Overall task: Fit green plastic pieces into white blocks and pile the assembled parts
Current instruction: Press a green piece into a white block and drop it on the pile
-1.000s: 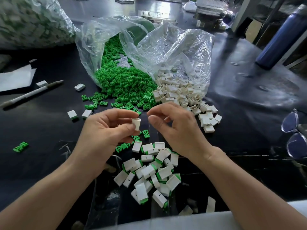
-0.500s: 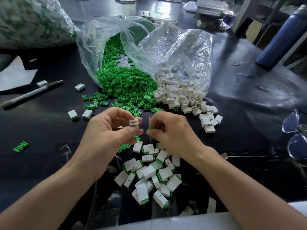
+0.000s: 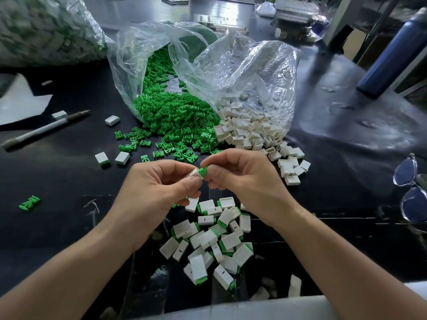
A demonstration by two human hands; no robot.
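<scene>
My left hand (image 3: 159,188) pinches a small white block (image 3: 194,173) between thumb and fingers. My right hand (image 3: 242,179) pinches a green plastic piece (image 3: 203,171) and holds it against the block's open end. Below my hands lies a pile of assembled white-and-green parts (image 3: 212,241). Behind them, loose green pieces (image 3: 175,118) spill from a clear plastic bag (image 3: 138,56), and loose white blocks (image 3: 251,132) spill from a second clear bag (image 3: 249,70).
Two assembled parts (image 3: 113,158) lie left of my hands, a stray green piece (image 3: 29,202) farther left. A pen (image 3: 44,130) and white paper (image 3: 20,100) lie at the left. A blue bottle (image 3: 390,56) stands at the back right; glasses (image 3: 411,188) rest at the right edge.
My right hand picked up a green piece from the table and brought it up to the white block in my left hand. Both hands have closed together.
</scene>
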